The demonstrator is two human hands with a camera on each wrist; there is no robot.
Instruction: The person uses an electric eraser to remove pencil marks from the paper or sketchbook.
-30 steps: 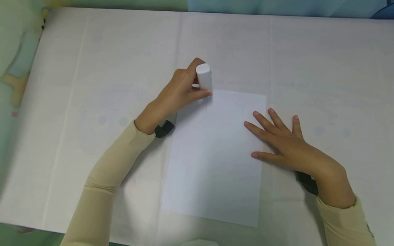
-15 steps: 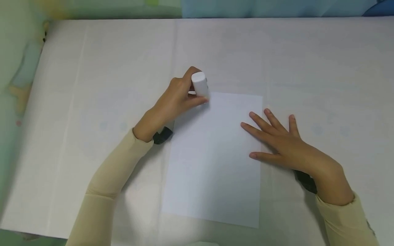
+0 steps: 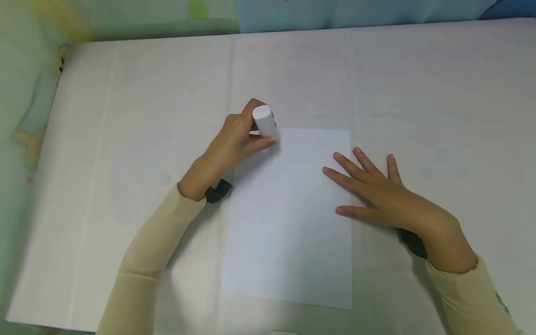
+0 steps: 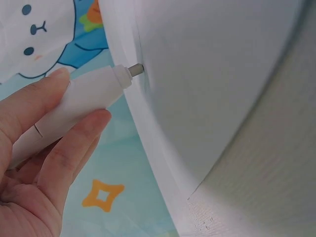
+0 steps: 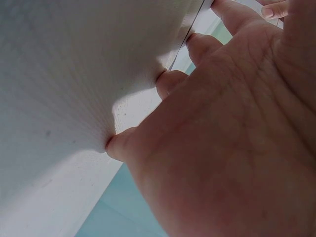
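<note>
A white electric eraser point(image 3: 264, 120) with a grey tip stands over the upper left part of a blank white sheet of paper point(image 3: 289, 228). My left hand point(image 3: 226, 143) pinches its body between thumb and fingers. In the left wrist view the tip of the eraser point(image 4: 89, 96) points at the paper point(image 4: 212, 74) and seems to touch it. My right hand point(image 3: 385, 200) lies with fingers spread at the sheet's right edge. In the right wrist view the fingertips of that hand point(image 5: 222, 133) press on the surface, some near the paper's edge.
A white cloth point(image 3: 150, 116) with faint fold lines covers the table. Behind it hangs a printed blue and green curtain point(image 3: 293, 16). A pale object point(image 3: 282, 332) barely shows at the bottom edge of the head view.
The head view has shifted, so the table's back edge appears lower. My left hand with the electric eraser has moved slightly toward me over the paper. The right hand stays in place.
</note>
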